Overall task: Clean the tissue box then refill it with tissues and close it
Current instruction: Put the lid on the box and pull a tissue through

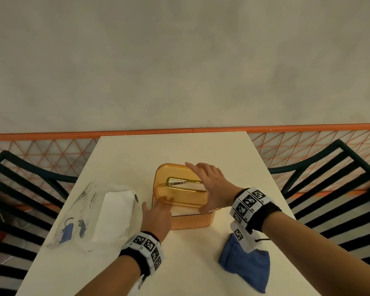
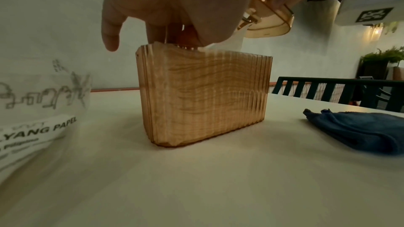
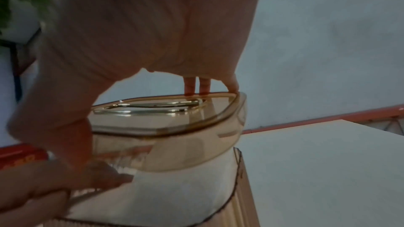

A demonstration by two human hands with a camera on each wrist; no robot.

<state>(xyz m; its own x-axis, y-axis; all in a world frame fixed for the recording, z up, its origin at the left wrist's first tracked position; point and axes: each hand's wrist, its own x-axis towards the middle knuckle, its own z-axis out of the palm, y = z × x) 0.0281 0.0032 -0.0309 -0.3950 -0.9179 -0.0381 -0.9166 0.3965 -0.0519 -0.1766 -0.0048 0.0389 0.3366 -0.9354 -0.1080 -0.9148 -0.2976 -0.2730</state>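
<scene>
Head view, amber ribbed tissue box (image 1: 192,220) at frame centre on the counter (image 1: 120,150), right hand (image 1: 212,186) gripping its clear lid (image 1: 175,189) above it, left wrist view, left hand (image 2: 174,6) pinching a tissue (image 2: 234,40) at the box top, right wrist view, white tissues (image 3: 174,187) filling the box.

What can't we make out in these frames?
- Head view: the left hand fingertips, hidden under the lid.
- Left wrist view: what the fingers touch inside the tissue box, blocked by the hand itself.
- Right wrist view: the right hand fills the frame; blur hides how far the lid is from seating.
- Tissue pack: print too small.
</scene>
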